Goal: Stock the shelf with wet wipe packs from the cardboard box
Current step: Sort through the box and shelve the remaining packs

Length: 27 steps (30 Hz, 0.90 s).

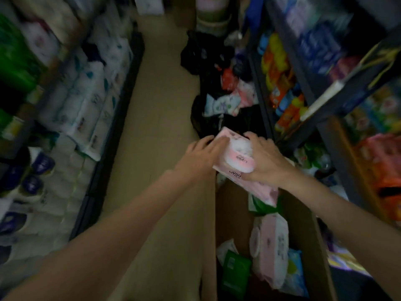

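Above the far end of the open brown cardboard box [303, 224], both hands hold a pink plastic wet wipe pack [233, 157]. The right hand [267, 159] grips its right side with curled fingers; the left hand [202, 153] lies nearly flat, fingers extended, on its left edge.

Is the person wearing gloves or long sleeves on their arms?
No. The left hand and right hand are bare, with no gloves. Both forearms are uncovered as far as the picture shows, so no sleeves are visible. I can't see any watch, ring or bracelet.
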{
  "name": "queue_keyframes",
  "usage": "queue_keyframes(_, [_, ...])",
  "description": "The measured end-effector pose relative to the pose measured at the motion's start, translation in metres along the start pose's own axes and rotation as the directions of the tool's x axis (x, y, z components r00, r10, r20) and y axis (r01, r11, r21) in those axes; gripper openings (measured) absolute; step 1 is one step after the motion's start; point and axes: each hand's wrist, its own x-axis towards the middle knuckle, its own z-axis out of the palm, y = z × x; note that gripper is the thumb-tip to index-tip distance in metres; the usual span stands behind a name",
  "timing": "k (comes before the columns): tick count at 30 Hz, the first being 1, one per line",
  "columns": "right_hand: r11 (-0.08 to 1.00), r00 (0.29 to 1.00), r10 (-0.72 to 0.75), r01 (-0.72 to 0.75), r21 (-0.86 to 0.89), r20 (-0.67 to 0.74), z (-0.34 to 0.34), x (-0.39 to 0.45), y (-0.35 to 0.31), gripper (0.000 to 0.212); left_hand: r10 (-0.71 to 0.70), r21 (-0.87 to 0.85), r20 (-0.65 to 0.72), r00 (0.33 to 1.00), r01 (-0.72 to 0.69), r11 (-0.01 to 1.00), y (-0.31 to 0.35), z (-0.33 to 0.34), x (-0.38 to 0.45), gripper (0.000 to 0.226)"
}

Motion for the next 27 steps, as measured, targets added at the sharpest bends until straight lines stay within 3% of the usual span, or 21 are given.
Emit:
queue_keyframes(3, [0.935, 0.956, -0.290, 0.277, -0.221, -0.029, -0.071, -0.002, -0.082, 0.109, 0.044, 0.287, -0.082, 0.996, -0.019, 0.958, -0.033, -0.075, -0.020, 0.093])
queue_keyframes(6, [0.795, 0.853, -0.518, 0.454, -0.403, -0.061, -0.122, -0.011, -0.166, 0.105, 0.026, 0.383, -0.173, 0.985, 0.043, 0.923, -0.074, -0.156, -0.062, 0.110])
queue_keyframes(9, [0.678, 0.738, -0.664, 0.523, -0.517, -0.123, -0.162, -0.020, -0.251, 0.107, 0.087, 0.411, -0.447, 0.890, 0.117, 0.904, -0.120, -0.224, -0.125, 0.102])
queue_keyframes(12, [0.587, 0.595, -0.777, 0.569, -0.575, -0.205, -0.194, -0.032, -0.335, 0.105, 0.043, 0.391, -0.607, 0.794, 0.251, 0.886, -0.157, -0.285, -0.194, 0.085])
queue_keyframes(17, [0.502, 0.364, -0.865, 0.606, -0.617, -0.346, -0.222, -0.063, -0.477, 0.103, 0.148, 0.500, -0.779, 0.609, 0.461, 0.733, -0.199, -0.388, -0.321, 0.073])
queue_keyframes(23, [0.477, 0.126, -0.855, 0.569, -0.670, -0.503, -0.227, -0.089, -0.624, 0.111, 0.143, 0.493, -0.855, 0.499, 0.693, 0.526, -0.236, -0.456, -0.465, 0.069])
queue_keyframes(27, [0.426, -0.084, -0.807, 0.603, -0.675, -0.584, -0.214, -0.099, -0.702, 0.113, 0.133, 0.488, -0.871, 0.473, 0.799, 0.352, -0.249, -0.475, -0.538, 0.072])
